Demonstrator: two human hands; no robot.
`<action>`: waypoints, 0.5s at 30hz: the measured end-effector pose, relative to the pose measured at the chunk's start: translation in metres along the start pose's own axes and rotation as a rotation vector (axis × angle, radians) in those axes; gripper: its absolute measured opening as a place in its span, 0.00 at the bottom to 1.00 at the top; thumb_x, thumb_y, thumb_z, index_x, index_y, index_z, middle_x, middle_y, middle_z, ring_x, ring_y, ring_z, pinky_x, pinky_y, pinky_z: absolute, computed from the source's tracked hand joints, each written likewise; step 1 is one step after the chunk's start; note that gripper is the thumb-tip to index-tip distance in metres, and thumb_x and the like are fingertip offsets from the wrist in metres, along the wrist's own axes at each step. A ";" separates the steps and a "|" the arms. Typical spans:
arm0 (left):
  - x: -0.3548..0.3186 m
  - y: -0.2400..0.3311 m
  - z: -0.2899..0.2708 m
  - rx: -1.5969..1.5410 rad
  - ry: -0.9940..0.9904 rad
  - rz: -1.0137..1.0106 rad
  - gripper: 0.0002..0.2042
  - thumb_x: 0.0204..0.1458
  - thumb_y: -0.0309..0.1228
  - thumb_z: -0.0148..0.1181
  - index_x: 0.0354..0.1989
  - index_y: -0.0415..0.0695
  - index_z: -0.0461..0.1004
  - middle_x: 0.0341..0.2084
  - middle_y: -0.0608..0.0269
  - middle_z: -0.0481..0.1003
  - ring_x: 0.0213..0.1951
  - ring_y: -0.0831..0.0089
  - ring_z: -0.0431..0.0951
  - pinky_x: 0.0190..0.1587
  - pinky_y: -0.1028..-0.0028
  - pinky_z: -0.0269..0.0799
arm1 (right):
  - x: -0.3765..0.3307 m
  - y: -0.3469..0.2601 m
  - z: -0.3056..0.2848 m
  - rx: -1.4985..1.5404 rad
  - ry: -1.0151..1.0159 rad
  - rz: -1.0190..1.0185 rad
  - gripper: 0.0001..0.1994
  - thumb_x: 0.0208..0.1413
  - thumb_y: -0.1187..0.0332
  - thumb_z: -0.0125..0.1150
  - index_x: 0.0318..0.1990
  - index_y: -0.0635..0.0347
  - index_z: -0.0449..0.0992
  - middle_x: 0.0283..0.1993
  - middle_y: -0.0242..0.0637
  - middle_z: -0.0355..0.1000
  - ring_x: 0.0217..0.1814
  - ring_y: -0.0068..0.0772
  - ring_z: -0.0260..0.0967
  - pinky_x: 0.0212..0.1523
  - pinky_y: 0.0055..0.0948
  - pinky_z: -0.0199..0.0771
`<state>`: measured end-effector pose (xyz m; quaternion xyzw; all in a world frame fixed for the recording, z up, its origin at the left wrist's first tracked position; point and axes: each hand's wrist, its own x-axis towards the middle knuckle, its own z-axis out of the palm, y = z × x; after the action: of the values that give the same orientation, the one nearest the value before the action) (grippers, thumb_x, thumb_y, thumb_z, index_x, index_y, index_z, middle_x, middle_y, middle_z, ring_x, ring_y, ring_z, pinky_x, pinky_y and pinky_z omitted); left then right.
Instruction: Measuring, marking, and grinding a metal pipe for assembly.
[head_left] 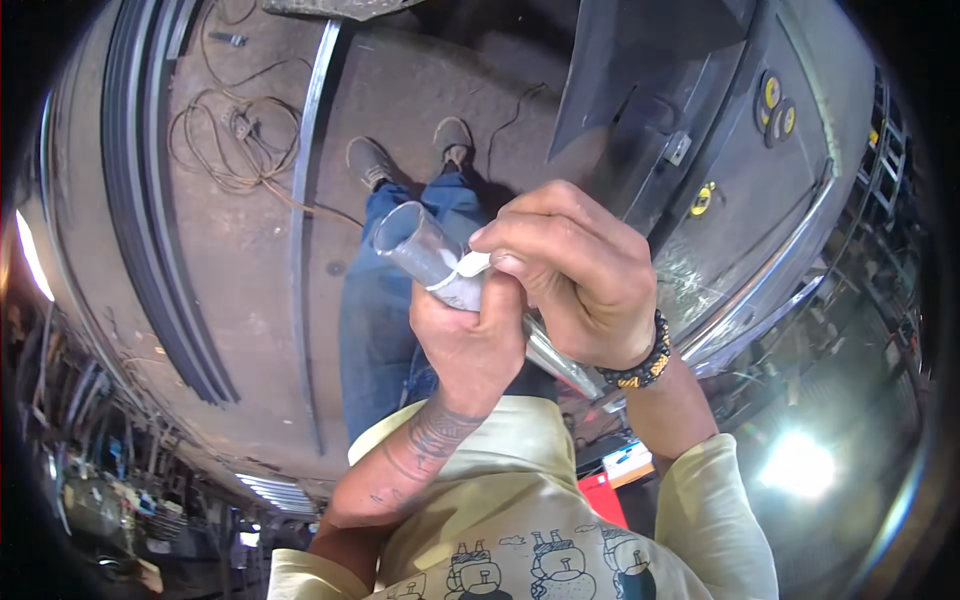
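Observation:
A see-through cylinder (418,245) with an open round end tilts up to the left in front of my body. Its lower part sits in my left hand (468,345), whose fingers are wrapped round it. My right hand (585,270) pinches a small white strip (473,264), possibly tape or paper, against the cylinder's side. A white band runs round the cylinder there, just above my left hand. From under my right hand a shiny rod or tube (562,362) slants down to the right. Whether it joins the cylinder is hidden by my hands.
Long dark metal profiles (160,200) and a thin metal bar (305,200) lie on the left. A coiled cable (240,130) lies between them. Dark sheet metal (640,75) stands at the right, with yellow-and-black discs (770,100) beyond. A bright lamp (800,465) shines at lower right.

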<state>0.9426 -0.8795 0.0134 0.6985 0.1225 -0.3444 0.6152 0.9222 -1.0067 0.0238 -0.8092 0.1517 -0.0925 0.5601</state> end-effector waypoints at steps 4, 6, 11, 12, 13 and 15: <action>-0.002 -0.001 0.000 0.036 -0.012 0.010 0.07 0.54 0.23 0.58 0.38 0.35 0.69 0.28 0.69 0.73 0.30 0.82 0.72 0.30 0.78 0.67 | 0.002 0.012 0.000 0.115 -0.020 0.077 0.05 0.54 0.77 0.61 0.38 0.66 0.79 0.34 0.42 0.74 0.33 0.35 0.73 0.31 0.27 0.72; -0.001 0.001 0.002 0.103 0.048 -0.024 0.05 0.56 0.23 0.55 0.38 0.35 0.70 0.29 0.68 0.73 0.31 0.82 0.71 0.31 0.79 0.67 | 0.001 0.020 0.001 0.177 0.013 0.102 0.05 0.54 0.77 0.61 0.38 0.66 0.79 0.34 0.40 0.74 0.34 0.34 0.73 0.31 0.27 0.72; -0.003 0.002 0.011 0.030 0.173 -0.041 0.06 0.58 0.24 0.52 0.37 0.33 0.70 0.27 0.68 0.72 0.29 0.82 0.70 0.29 0.80 0.64 | 0.003 0.029 0.004 0.413 -0.001 0.185 0.06 0.51 0.81 0.60 0.37 0.64 0.79 0.34 0.40 0.73 0.33 0.36 0.72 0.30 0.28 0.72; -0.004 0.001 0.008 0.065 0.157 -0.054 0.06 0.58 0.24 0.52 0.37 0.33 0.70 0.27 0.68 0.72 0.29 0.82 0.70 0.29 0.80 0.64 | 0.002 0.031 0.003 0.413 -0.014 0.192 0.08 0.50 0.83 0.59 0.37 0.64 0.78 0.33 0.40 0.73 0.32 0.37 0.72 0.30 0.28 0.73; -0.009 0.003 0.002 0.107 0.080 -0.067 0.07 0.58 0.25 0.50 0.37 0.33 0.70 0.25 0.68 0.71 0.28 0.82 0.69 0.28 0.81 0.63 | 0.001 0.033 0.004 0.453 -0.014 0.217 0.12 0.45 0.86 0.57 0.37 0.64 0.78 0.33 0.40 0.73 0.32 0.38 0.72 0.30 0.29 0.72; -0.010 0.005 -0.004 0.327 -0.050 -0.016 0.09 0.59 0.27 0.46 0.36 0.33 0.70 0.22 0.68 0.71 0.26 0.81 0.69 0.27 0.80 0.61 | 0.001 0.037 0.010 0.522 0.012 0.221 0.13 0.44 0.87 0.56 0.37 0.64 0.77 0.33 0.40 0.72 0.32 0.38 0.72 0.30 0.30 0.72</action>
<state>0.9397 -0.8743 0.0235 0.7795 0.0549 -0.3821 0.4933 0.9212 -1.0106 -0.0147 -0.6154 0.2135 -0.0714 0.7554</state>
